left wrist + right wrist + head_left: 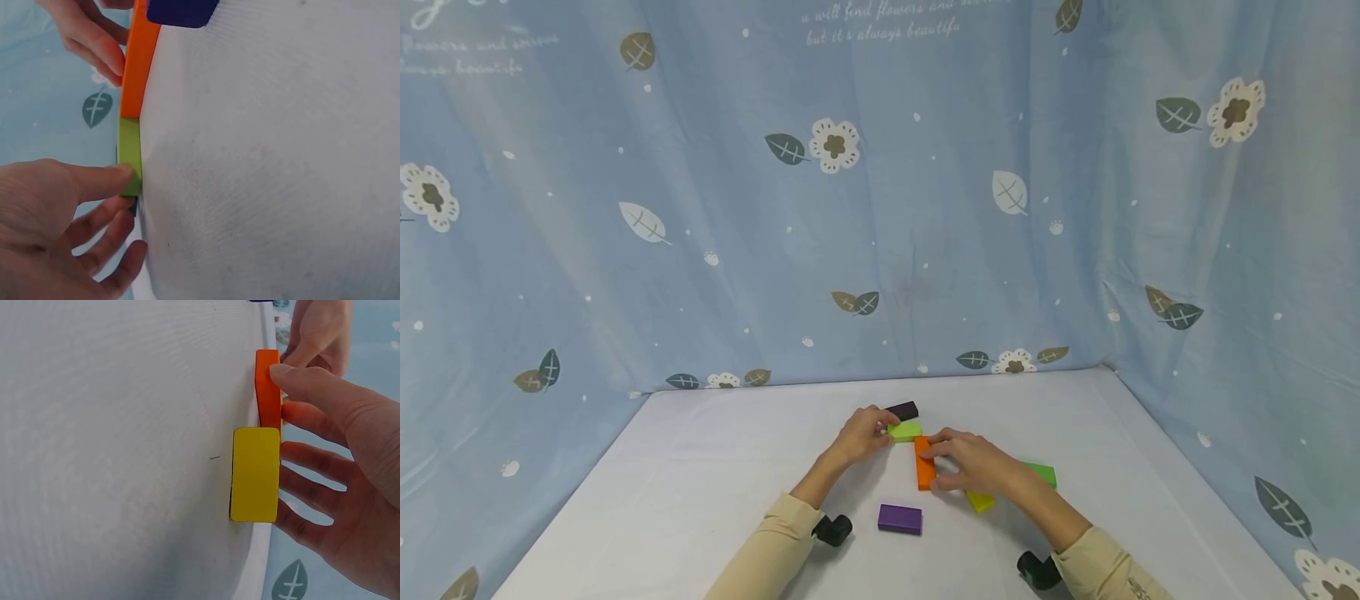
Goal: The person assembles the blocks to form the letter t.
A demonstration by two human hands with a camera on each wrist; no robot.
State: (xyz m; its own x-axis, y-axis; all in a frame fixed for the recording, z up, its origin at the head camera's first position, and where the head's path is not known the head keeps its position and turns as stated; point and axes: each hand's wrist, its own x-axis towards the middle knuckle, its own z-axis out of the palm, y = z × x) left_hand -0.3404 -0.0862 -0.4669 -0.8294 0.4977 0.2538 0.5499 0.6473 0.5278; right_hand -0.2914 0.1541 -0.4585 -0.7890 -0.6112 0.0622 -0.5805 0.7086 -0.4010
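beige sleeves lie over the counter. the left hand pinches the lime block between thumb and finger; the right hand, fingers part-curled, grips the orange block. the orange block lies just left of the right hand, the nearer one, long axis running away from the camera, far end at the lime block. the yellow block crowds the right; wider room opens leftward.

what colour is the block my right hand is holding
Orange. The block in your right hand shows best in the head view.
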